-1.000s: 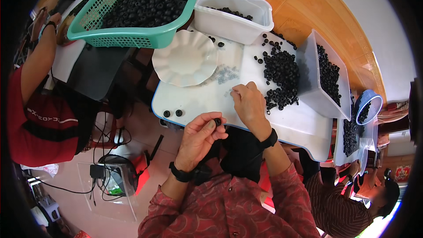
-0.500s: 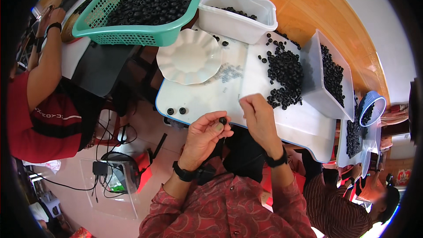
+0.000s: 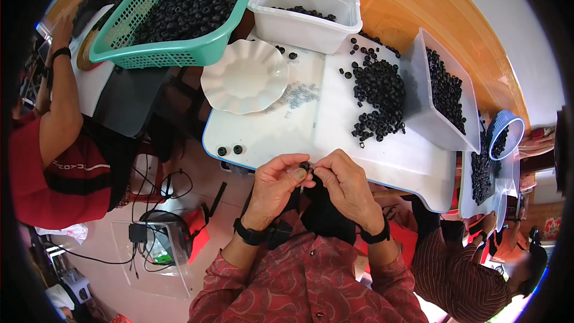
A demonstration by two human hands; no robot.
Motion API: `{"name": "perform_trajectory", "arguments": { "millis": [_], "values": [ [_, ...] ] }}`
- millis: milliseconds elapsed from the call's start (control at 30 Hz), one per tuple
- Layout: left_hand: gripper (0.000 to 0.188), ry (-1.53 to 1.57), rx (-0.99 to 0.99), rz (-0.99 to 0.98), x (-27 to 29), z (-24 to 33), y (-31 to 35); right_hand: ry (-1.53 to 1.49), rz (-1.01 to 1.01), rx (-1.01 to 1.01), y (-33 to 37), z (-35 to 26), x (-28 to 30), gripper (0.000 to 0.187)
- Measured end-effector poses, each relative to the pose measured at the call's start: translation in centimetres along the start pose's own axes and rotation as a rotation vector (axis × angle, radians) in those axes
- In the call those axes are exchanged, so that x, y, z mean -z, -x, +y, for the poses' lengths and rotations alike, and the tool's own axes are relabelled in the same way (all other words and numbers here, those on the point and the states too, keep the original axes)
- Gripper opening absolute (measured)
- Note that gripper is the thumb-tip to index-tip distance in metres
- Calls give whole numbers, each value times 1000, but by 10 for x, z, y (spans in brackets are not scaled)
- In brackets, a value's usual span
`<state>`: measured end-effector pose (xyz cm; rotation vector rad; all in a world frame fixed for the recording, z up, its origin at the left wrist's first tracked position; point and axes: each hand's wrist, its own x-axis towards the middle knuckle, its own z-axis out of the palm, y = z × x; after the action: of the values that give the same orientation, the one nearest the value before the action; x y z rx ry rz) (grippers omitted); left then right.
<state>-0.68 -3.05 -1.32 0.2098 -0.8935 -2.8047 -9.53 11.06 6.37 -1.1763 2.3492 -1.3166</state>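
Observation:
My left hand (image 3: 270,190) pinches a small round black part (image 3: 304,166) between thumb and fingertips, just off the table's near edge. Against it come the fingertips of my right hand (image 3: 350,190), closed in a pinch; whatever they hold is too small to make out. Two black ring-shaped parts (image 3: 238,149) sit on the white tabletop (image 3: 269,137) at its front left corner. Farther back lies a scatter of tiny clear or silvery pieces (image 3: 301,94), beside a white scalloped dish (image 3: 244,78). A heap of small black parts (image 3: 379,87) spreads to the right.
Behind the dish stand a green basket (image 3: 206,54) full of larger black rings and a white tub (image 3: 299,31). A translucent bin (image 3: 427,107) leans at the right, with a blue basket (image 3: 501,121) beyond. One person in red (image 3: 36,173) sits left, another in stripes (image 3: 454,275) right.
My right hand has come down and left from above the table's edge to meet the black part in my left hand. The view has shifted slightly.

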Motion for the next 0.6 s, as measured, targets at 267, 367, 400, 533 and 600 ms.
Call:
{"name": "perform_trajectory", "arguments": {
  "millis": [267,367,400,533,600],
  "values": [
    [25,-154,12,-43,-5,2,0,69,-93,6,5,2,9,6],
    [24,-182,9,-49,-6,1,-1,68,-102,-17,7,2,10,7],
    [24,-194,4,-52,-6,1,-1,56,-104,-31,8,3,10,7],
    [24,-220,8,-42,-4,-2,0,37,-103,-61,9,3,10,8],
    [24,-236,-4,-46,-4,-4,0,56,-112,-59,9,5,11,8]
  ]
}}
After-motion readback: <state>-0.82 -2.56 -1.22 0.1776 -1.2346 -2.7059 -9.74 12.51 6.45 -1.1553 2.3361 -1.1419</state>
